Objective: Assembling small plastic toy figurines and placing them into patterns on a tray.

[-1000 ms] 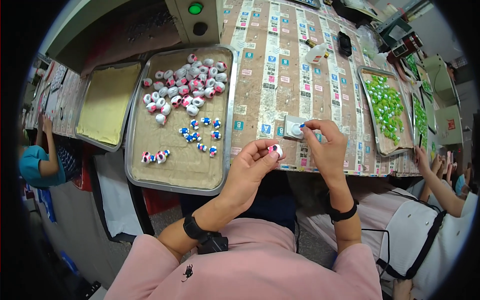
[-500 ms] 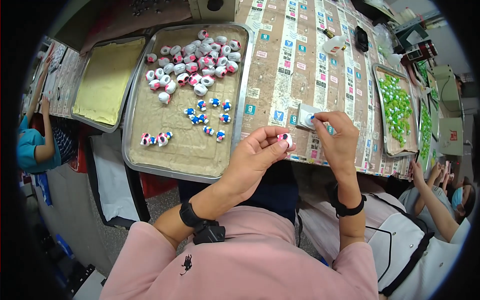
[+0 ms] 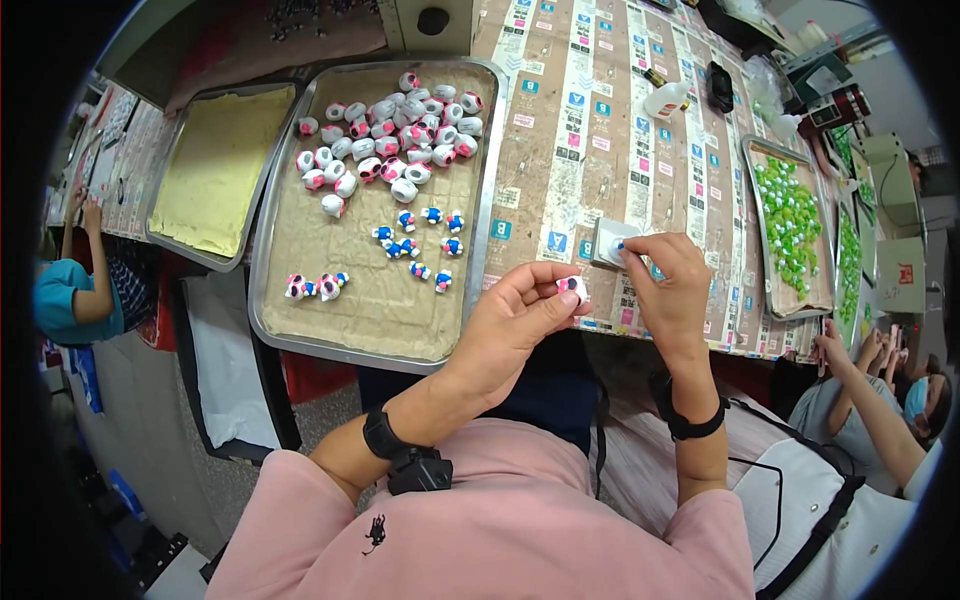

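Note:
In my left hand (image 3: pixel 515 320), a small white-and-pink toy head (image 3: pixel 574 290) with a dark spot is pinched between thumb and fingers. My right hand (image 3: pixel 672 285) is closed in a pinch at a small pale square block (image 3: pixel 605 238), just beyond the toy head. A bit of blue at those fingertips looks like a small toy body (image 3: pixel 621 246); the fingers cover most of it. To the left, a metal tray (image 3: pixel 385 357) carries a heap of white-and-pink toy heads (image 3: pixel 395 135), several blue toy bodies (image 3: pixel 405 248) and joined toy figures (image 3: pixel 330 287).
A white bottle (image 3: pixel 665 100) and a black object (image 3: pixel 719 87) lie farther back on the patterned table cover. At right stands a tray of green-and-white pieces (image 3: pixel 790 230). A yellow-lined tray (image 3: pixel 215 170) is at far left. Other people sit at both sides.
The whole view has shifted slightly. Both hands keep nearly the same pose, the left on the toy head and the right at the pale block.

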A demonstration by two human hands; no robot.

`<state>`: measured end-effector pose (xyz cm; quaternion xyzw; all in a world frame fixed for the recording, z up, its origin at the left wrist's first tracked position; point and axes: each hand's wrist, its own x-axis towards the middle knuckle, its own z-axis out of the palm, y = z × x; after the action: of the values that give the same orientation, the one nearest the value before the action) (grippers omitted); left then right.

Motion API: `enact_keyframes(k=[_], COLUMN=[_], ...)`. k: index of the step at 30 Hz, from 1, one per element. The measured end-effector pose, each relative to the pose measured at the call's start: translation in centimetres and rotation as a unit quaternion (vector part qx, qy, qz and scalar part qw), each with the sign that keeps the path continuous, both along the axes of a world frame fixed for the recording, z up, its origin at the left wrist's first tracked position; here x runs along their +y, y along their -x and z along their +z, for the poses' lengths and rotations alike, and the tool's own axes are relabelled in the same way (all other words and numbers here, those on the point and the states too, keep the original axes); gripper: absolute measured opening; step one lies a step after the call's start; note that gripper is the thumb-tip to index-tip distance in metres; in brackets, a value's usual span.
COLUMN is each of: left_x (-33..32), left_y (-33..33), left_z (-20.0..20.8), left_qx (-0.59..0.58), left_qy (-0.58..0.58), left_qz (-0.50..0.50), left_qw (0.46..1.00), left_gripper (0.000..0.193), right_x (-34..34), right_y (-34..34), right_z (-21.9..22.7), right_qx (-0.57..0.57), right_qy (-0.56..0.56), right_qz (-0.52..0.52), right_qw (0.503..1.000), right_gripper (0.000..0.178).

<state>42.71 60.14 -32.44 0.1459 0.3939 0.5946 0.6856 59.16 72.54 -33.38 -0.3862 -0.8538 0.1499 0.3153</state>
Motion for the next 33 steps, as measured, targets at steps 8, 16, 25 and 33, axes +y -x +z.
enact_keyframes(k=[8,16,25,33], left_x=[0.2,0.5,1.0,1.5], left_y=[-0.2,-0.4,-0.6,-1.3], left_z=[-0.4,-0.6,-0.7,-1.1], left_qx=[-0.018,-0.022,-0.010,0.011], left_qy=[0.000,-0.007,0.009,-0.008], left_qz=[0.019,0.021,0.012,0.001], left_qw=[1.000,1.000,1.000,1.000], left_gripper=[0.030,0.031,0.030,0.031], right_x=[0.4,-0.1,-1.2,-3.7], right_y=[-0.1,-0.2,-0.8,-0.9], right_z=[-0.1,0.5,0.5,1.8], right_qx=[0.003,0.073,0.181,0.359], right_qy=[0.012,0.073,0.267,0.468], right_qz=[-0.003,-0.034,-0.112,-0.049], right_qw=[1.000,0.994,0.940,0.806], right_gripper=[0.010,0.007,0.010,0.015])
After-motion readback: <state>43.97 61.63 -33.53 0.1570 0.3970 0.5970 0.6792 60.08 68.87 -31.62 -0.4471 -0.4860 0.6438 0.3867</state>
